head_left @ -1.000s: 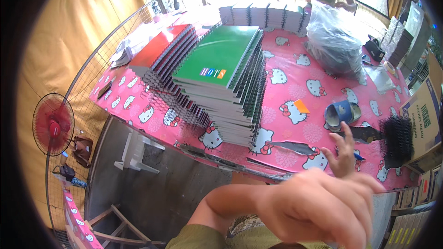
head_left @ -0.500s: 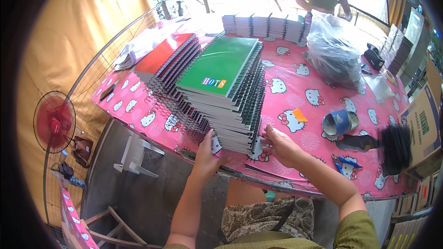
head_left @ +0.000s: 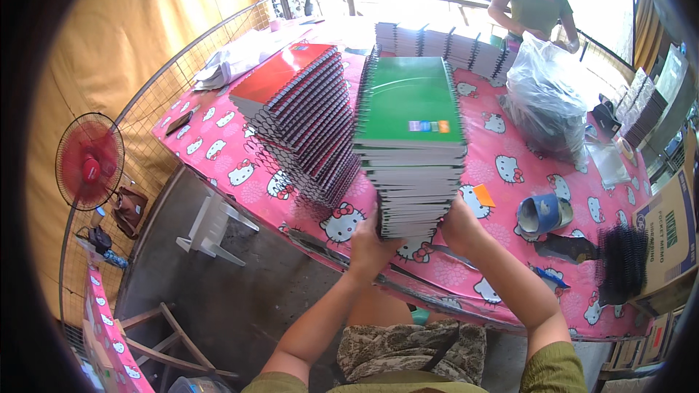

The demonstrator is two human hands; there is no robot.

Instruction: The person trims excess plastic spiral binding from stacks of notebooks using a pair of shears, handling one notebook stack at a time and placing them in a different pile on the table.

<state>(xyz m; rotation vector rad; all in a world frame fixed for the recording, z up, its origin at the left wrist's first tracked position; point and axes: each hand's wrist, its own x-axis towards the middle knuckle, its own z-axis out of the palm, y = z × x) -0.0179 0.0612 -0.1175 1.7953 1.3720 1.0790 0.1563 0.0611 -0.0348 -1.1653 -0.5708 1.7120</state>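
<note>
A tall stack of green-covered spiral notebooks (head_left: 408, 113) stands on the pink table near its front edge. My left hand (head_left: 370, 241) presses against the lower left side of that stack, its fingers partly hidden behind it. On the opposite side, my right hand (head_left: 461, 227) grips the stack's lower right, its fingertips also out of sight. Left of the green stack rises a leaning stack of red-covered spiral notebooks (head_left: 273, 76), its wire bindings stepped toward me. A narrow wedge of tablecloth separates the two stacks.
The pink table (head_left: 488, 167) carries a row of notebooks (head_left: 437, 45) at the back, a clear plastic bag (head_left: 546, 94), a blue tape roll (head_left: 542, 213), black binding coils (head_left: 621, 251) and a carton (head_left: 666, 229). Another person (head_left: 535, 4) stands across. A red fan (head_left: 90, 164) is left.
The green stack has turned and shifted right, away from the red stack. My hands have come in against its lower sides; the right one was apart from it before.
</note>
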